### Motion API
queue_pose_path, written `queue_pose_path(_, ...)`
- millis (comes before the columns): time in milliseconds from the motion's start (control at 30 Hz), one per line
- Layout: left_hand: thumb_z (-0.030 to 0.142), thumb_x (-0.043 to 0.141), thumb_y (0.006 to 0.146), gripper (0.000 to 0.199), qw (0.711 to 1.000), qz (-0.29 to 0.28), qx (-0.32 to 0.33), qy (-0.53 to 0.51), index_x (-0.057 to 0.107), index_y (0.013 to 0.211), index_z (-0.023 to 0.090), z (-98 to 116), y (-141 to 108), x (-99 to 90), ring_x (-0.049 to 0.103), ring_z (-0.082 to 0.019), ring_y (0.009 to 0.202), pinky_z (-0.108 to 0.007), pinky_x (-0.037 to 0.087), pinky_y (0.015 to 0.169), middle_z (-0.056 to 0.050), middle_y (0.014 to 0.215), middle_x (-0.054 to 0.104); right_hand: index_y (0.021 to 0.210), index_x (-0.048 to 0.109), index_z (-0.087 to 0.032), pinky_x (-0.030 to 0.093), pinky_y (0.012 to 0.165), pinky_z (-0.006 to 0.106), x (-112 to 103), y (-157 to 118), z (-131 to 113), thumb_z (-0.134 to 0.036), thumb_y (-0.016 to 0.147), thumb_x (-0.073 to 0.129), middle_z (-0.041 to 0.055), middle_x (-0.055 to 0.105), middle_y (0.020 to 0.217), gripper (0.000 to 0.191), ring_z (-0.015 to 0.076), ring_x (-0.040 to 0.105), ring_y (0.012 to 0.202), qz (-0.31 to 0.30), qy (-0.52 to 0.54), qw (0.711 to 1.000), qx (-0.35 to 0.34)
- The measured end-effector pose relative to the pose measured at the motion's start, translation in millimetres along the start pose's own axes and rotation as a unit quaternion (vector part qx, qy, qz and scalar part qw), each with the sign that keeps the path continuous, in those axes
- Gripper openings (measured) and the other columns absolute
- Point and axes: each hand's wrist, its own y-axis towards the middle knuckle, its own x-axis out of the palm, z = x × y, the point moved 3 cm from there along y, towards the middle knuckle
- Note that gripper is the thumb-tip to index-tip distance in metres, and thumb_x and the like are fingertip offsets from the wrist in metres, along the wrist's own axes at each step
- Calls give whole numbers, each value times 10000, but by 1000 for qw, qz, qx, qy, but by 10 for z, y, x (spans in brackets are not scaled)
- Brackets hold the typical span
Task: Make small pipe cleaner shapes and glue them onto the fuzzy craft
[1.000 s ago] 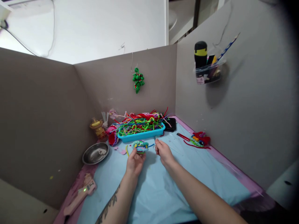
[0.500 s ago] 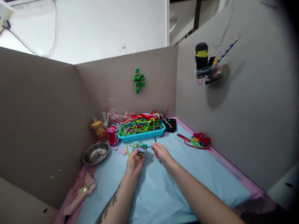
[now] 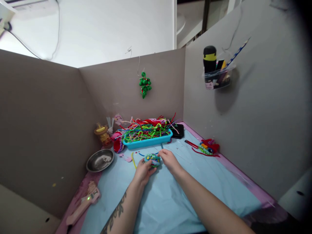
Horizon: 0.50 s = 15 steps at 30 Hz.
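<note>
My left hand (image 3: pixel 144 170) is closed around a small round pipe-cleaner piece (image 3: pixel 153 160), turquoise and green with yellow and blue spots. The thumb lies over its front. Close against the piece's right side, my right hand (image 3: pixel 168 159) pinches with thumb and fingertips. A short stretch of blue pipe cleaner (image 3: pixel 156 153) shows at those fingertips; its far end is hidden. Behind the left hand, a yellow pipe cleaner (image 3: pixel 133 160) and a short blue bit (image 3: pixel 141 154) lie on the light blue cloth (image 3: pixel 175 195).
A blue tray (image 3: pixel 148 142) heaped with pipe cleaners stands at the back. Left are a metal bowl (image 3: pixel 94 164), a pink glue gun (image 3: pixel 84 204) and a yellow cup (image 3: pixel 102 134). Red-handled tool (image 3: pixel 191 144) and colourful pipe-cleaner figure (image 3: pixel 209 147) lie right. Grey panels (image 3: pixel 131 104) enclose the table.
My left hand has brought the round piece right, close to my right fingertips, and it looks turned. The gap between the hands has narrowed. My right hand has barely moved.
</note>
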Motion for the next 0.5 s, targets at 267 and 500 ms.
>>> queue_pose_path(267,199,621,715,307,997,-22,-47,58,527,1003,147,178,-332,21,572,-256,1024,-348,504,710,-138,1116,593,558,519,-173,289,518,233,-23,-31,-87,-332,690,484,-47,412,496,210,115,376,522,7,-19,1000,-20)
queue_pose_path(500,408,602,722,567,934,66,231,265,452,1240,230,880,-1180,-586,416,-292,1222,-387,430,909,-105,1369,407,538,496,-183,281,510,233,-57,-48,-128,-372,704,487,-58,348,466,252,116,353,501,22,-43,999,-25)
